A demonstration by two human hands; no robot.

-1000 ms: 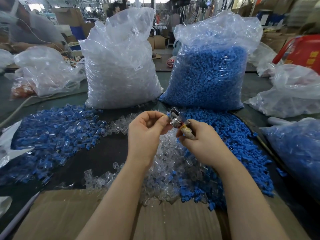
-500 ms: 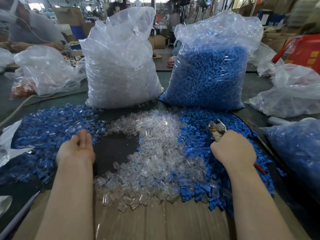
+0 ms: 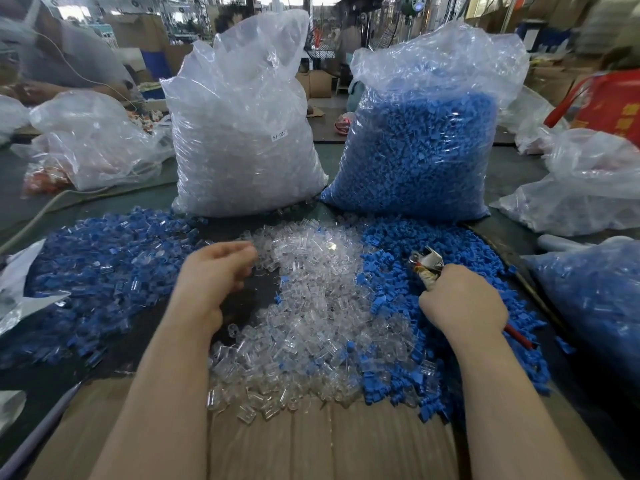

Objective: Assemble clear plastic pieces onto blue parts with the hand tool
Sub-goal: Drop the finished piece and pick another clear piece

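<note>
Hand tool [image 3: 427,268]: gripped in the right hand [image 3: 462,301], fingers wrapped round the handles; metal head projects above the knuckles, red handle end shows behind the wrist, the rest is covered. Right hand rests over the loose blue parts [image 3: 450,244]. Clear plastic pieces [image 3: 311,306] lie heaped in the centre, touching the blue parts. Left hand [image 3: 211,275] hovers at the heap's far-left edge, fingers loosely curled and motion-blurred; whether the tips pinch a piece cannot be determined. Pile of mixed blue-and-clear pieces [image 3: 100,271] lies at left. Behind stand a bag of clear pieces [image 3: 242,133] and a bag of blue parts [image 3: 422,150].
</note>
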